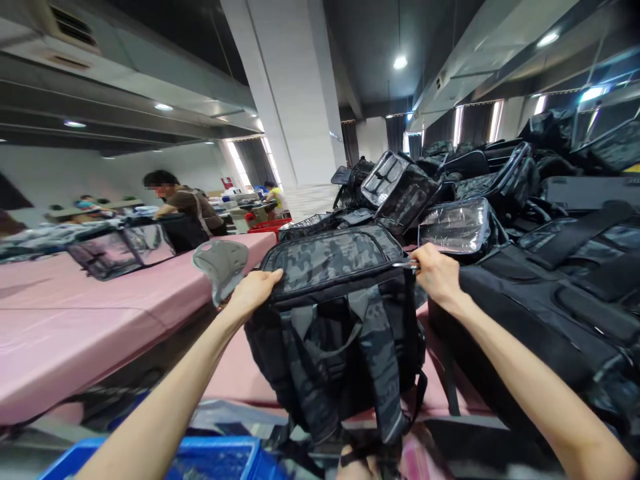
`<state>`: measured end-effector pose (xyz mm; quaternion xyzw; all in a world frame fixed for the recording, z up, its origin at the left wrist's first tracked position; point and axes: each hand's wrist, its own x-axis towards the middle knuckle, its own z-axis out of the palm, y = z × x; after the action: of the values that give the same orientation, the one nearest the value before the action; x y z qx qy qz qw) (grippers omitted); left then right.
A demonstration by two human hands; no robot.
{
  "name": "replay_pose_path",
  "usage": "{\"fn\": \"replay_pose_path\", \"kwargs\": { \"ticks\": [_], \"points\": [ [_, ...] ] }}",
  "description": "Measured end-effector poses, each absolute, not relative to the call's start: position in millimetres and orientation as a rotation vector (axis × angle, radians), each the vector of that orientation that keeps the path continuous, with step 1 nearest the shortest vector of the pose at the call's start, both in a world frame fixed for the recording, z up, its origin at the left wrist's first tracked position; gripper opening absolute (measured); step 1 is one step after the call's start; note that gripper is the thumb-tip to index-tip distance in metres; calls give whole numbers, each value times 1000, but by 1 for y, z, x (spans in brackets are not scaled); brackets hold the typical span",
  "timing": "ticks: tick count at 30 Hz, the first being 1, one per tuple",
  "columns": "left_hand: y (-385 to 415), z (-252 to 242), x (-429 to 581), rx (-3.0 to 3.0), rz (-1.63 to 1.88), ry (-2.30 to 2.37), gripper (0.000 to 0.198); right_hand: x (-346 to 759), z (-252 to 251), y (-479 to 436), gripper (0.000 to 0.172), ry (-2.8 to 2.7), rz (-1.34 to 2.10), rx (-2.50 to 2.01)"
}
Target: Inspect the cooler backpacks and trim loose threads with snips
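A black and grey camouflage backpack [330, 260] stands upright on a pink-covered table, its shoulder straps [380, 353] facing me and hanging over the front. At its upper left corner, my left hand [253, 290] is closed, with the thumb lying on the top panel. My right hand [440, 273] is closed at the upper right corner. A small shiny metal tool like thread snips [406, 265] pokes out of its fingers, near the edge of the top panel. Behind my left hand is a rounded grey piece [220, 257] of unclear kind.
Several backpacks with clear windows [453, 227] are heaped behind and to the right. A black bag [540, 320] lies close by my right arm. Below left is a blue crate [220, 450]. Another person [190, 207] works with a clear-sided bag [120, 250] at the left pink table [75, 327].
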<state>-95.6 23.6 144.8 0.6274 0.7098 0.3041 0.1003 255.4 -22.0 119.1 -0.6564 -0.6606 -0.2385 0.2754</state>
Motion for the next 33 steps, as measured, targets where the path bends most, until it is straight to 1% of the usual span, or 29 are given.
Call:
{"fn": "replay_pose_path", "kwargs": {
  "ticks": [4,7,9,11,13,14,15,17,18,19,21,24,26,33],
  "points": [
    [24,150,-90,1933,786,2110,38,288,124,-19,20,-1739,-579,-1775],
    [21,151,-91,1991,670,2126,42,297,121,-21,16,-1768,-419,-1689],
    [14,151,-92,2067,670,2147,44,298,118,-25,17,-1758,-280,-1637],
    [2,153,-85,2193,871,2239,46,298,118,-28,21,-1752,-150,-1612],
    [-9,158,-64,2388,1202,2246,48,300,120,-32,23,-1762,-67,-1623],
    [-13,161,-49,2511,1316,2159,45,301,121,-33,24,-1772,-44,-1626],
    [-15,164,-30,2638,1360,1997,38,302,123,-35,27,-1783,-26,-1620],
    [-13,169,11,2806,1237,1576,26,305,126,-37,37,-1804,-6,-1583],
    [-8,171,31,2822,1170,1407,24,307,127,-38,41,-1810,-4,-1562],
    [-2,174,50,2821,1107,1270,23,308,129,-40,40,-1818,-6,-1552],
    [13,177,79,2801,958,1098,23,308,132,-43,34,-1829,-23,-1577],
    [31,181,99,2739,710,1035,23,304,140,-47,27,-1853,-68,-1644],
    [36,183,101,2704,622,1025,23,299,147,-48,24,-1854,-98,-1663],
    [30,185,101,2658,598,1046,22,285,161,-47,22,-1898,-207,-1702]
  ]
}}
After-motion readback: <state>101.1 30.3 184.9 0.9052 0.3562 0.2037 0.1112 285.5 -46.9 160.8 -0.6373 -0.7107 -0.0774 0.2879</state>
